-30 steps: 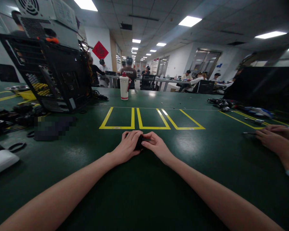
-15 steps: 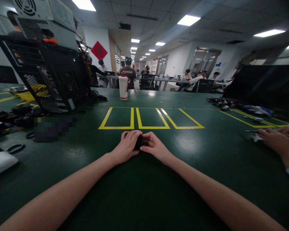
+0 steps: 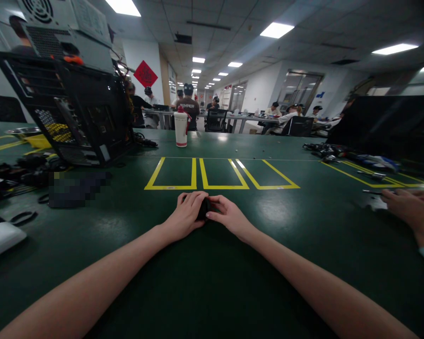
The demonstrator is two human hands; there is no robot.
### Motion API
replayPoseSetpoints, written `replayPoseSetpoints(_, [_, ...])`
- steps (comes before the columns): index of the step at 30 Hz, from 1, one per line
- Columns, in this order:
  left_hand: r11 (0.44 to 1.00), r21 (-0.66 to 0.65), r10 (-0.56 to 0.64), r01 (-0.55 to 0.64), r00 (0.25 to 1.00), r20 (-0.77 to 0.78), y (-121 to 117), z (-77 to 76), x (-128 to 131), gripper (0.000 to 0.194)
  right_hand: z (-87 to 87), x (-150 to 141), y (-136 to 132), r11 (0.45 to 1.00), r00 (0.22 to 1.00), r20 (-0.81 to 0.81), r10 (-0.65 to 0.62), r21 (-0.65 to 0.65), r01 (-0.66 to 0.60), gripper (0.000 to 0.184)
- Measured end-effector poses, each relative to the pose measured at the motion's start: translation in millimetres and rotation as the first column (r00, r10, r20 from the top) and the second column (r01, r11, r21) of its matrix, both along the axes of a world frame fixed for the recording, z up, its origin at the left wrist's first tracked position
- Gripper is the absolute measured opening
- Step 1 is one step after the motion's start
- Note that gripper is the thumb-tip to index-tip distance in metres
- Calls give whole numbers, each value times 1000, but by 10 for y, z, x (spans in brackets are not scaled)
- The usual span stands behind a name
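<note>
A small black object (image 3: 203, 209) rests at the middle of the green table (image 3: 212, 282), mostly covered by my fingers, so its kind cannot be made out. My left hand (image 3: 186, 213) is wrapped over it from the left, fingers curled across its top. From the right, my right hand (image 3: 229, 215) grips its side between thumb and fingertips. Just beyond my hands, yellow tape outlines (image 3: 222, 187) mark three open-ended boxes on the tabletop.
An opened black computer case (image 3: 88, 113) stands at left, a grey metal unit on top. Behind the tape is a white tumbler (image 3: 181, 128). Black cables (image 3: 31, 169) lie left. At right, a co-worker's hands (image 3: 410, 207) hold something near a large black panel (image 3: 385, 127).
My hands and the black object stay almost where they were; my right thumb has shifted very slightly. The co-worker's hands at right have moved a little to the right.
</note>
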State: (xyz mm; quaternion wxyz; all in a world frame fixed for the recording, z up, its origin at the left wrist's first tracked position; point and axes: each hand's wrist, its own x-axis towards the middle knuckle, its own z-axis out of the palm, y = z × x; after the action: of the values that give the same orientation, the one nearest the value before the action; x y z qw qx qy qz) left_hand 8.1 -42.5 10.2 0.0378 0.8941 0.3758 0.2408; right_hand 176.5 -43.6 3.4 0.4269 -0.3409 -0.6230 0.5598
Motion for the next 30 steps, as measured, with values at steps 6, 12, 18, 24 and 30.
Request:
replayPoseSetpoints(6, [1000, 7, 6, -6, 1000, 0, -14, 17, 0, 56, -56, 10, 20, 998, 998, -49, 37, 49, -35, 37])
replayPoseSetpoints(12, [1000, 4, -4, 4, 1000, -5, -3, 7, -3, 54, -34, -2, 11, 999, 999, -38, -15, 32, 16, 27])
replayPoseSetpoints(18, [1000, 13, 8, -8, 1000, 0, 32, -50, -5, 59, 23, 11, -9, 999, 1000, 1, -12, -33, 12, 38])
replayPoseSetpoints(24, [1000, 18, 8, -9, 1000, 16, 42, -67, 2, 61, -25, 20, 6, 998, 998, -51, 48, 45, -45, 39])
replayPoseSetpoints(30, [999, 41, 7, -8, 1000, 24, 54, -85, 13, 58, -27, 16, 0, 999, 1000, -2, -14, 48, 14, 27])
